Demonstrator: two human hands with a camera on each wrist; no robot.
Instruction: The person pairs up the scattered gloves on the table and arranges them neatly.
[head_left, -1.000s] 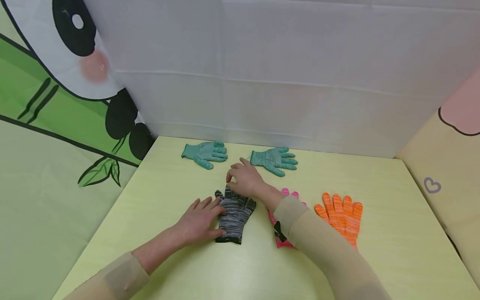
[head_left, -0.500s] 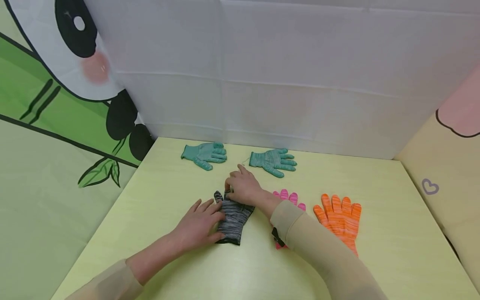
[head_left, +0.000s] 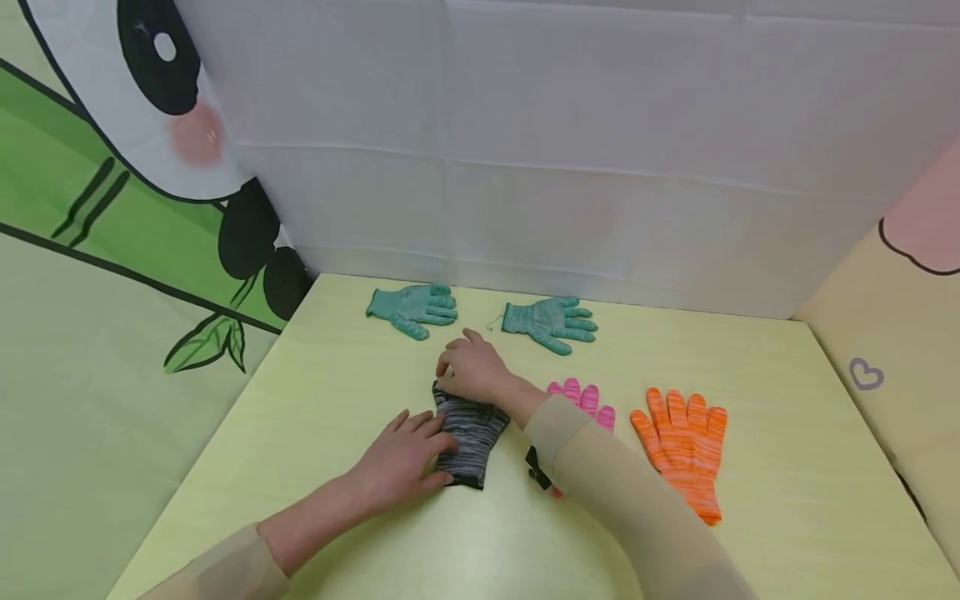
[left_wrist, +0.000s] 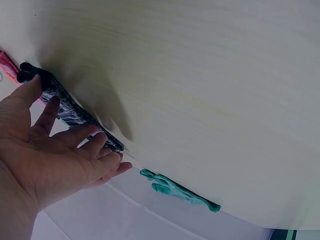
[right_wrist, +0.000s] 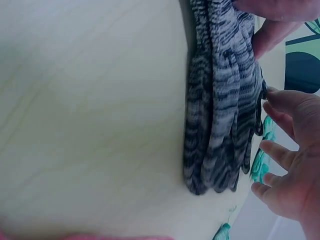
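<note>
A black-and-grey knit glove [head_left: 472,433] lies on the table in the head view, its cuff toward me. My left hand [head_left: 403,465] rests along its left side with fingers spread. In the left wrist view the left thumb touches the dark cuff end of the glove [left_wrist: 75,107]. At the glove's far end is my right hand [head_left: 474,367], which hides most of the glove's fingers in the head view. The right wrist view shows the right hand [right_wrist: 297,145] with thumb and forefinger pinching the glove's edge, its other fingers apart.
Two teal gloves, the left one [head_left: 412,310] and the right one [head_left: 550,323], lie along the table's far edge. A pink glove [head_left: 590,400] is partly hidden under my right forearm. An orange glove [head_left: 684,450] lies to the right. A white sheet [head_left: 525,167] hangs behind the table.
My right hand has shifted a little left and nearer along the black-and-grey glove's finger end, toward its left side. The left hand stays almost in place on the glove.
</note>
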